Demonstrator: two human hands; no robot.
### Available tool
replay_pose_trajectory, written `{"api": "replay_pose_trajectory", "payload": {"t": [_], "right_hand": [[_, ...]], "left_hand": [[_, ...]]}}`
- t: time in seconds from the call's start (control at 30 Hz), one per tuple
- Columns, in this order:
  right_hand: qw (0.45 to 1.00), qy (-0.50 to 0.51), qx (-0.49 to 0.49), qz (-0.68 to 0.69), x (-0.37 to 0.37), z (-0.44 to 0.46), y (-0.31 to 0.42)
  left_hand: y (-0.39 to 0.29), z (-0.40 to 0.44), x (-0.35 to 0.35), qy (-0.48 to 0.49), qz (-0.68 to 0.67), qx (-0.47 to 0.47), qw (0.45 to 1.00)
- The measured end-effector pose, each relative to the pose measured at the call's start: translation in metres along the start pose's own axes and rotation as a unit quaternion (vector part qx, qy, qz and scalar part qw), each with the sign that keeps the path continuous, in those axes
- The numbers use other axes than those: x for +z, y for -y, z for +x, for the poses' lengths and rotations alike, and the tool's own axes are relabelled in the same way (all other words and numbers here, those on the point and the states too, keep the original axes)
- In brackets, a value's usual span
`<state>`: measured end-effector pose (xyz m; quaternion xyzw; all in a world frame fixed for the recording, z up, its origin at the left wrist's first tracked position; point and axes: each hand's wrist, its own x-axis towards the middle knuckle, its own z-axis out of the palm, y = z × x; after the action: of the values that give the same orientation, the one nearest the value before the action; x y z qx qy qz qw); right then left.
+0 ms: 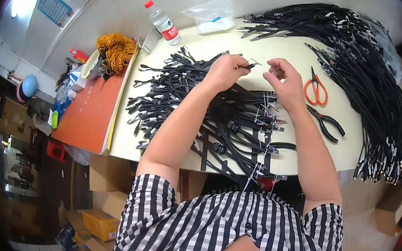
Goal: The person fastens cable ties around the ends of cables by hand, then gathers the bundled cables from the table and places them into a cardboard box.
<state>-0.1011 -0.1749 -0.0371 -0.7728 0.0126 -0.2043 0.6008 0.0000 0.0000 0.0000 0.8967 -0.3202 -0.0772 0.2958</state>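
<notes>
My left hand (pixel 226 73) pinches a black cable (pixel 250 66) near its end, above the middle of the table. Thin pale wires or strands stick out of that end toward my right hand (pixel 286 84). The fingers of my right hand are closed together, with something thin and pale at their tips that is too small to name. Beneath both hands lies a pile of black cables (pixel 180 91), many with looped ends on the left. White ties or strands (pixel 264 115) cross the cable ends on the right.
Orange-handled scissors (pixel 316 91) and black-handled pliers (pixel 327 123) lie right of my right hand. A large bundle of black cables (pixel 379 105) curves along the far right. A water bottle (pixel 165 26) and a plastic bag (pixel 214 23) stand at the back. An orange board (pixel 92 114) is at left.
</notes>
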Motion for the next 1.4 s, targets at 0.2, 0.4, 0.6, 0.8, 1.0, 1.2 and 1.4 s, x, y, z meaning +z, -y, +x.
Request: {"api": "replay_pose_trajectory", "payload": {"t": [0.2, 0.4, 0.6, 0.8, 1.0, 1.2, 1.4], "right_hand": [[0.994, -0.062, -0.049, 0.072, -0.01, -0.002, 0.004], [0.996, -0.022, 0.007, 0.084, -0.011, 0.0, 0.0], [0.985, 0.024, 0.043, 0.167, -0.015, 0.002, -0.007], [0.986, 0.021, 0.057, 0.153, -0.013, 0.001, -0.006], [0.975, 0.017, 0.062, 0.211, -0.012, 0.001, -0.011], [0.97, 0.028, 0.059, 0.234, -0.008, 0.0, -0.01], [0.968, -0.02, 0.057, 0.243, -0.01, 0.0, 0.008]], "left_hand": [[-0.022, -0.005, 0.014, -0.003, -0.086, 0.077, 0.993], [-0.014, -0.008, 0.02, -0.033, -0.115, 0.117, 0.986], [-0.009, -0.007, 0.027, -0.021, -0.252, 0.07, 0.965], [-0.012, -0.011, 0.029, -0.061, -0.288, 0.071, 0.953], [-0.017, -0.013, 0.027, -0.068, -0.283, 0.075, 0.954], [-0.004, -0.007, 0.032, -0.02, -0.414, 0.035, 0.909], [0.004, -0.003, 0.038, -0.036, -0.45, 0.038, 0.891]]}}
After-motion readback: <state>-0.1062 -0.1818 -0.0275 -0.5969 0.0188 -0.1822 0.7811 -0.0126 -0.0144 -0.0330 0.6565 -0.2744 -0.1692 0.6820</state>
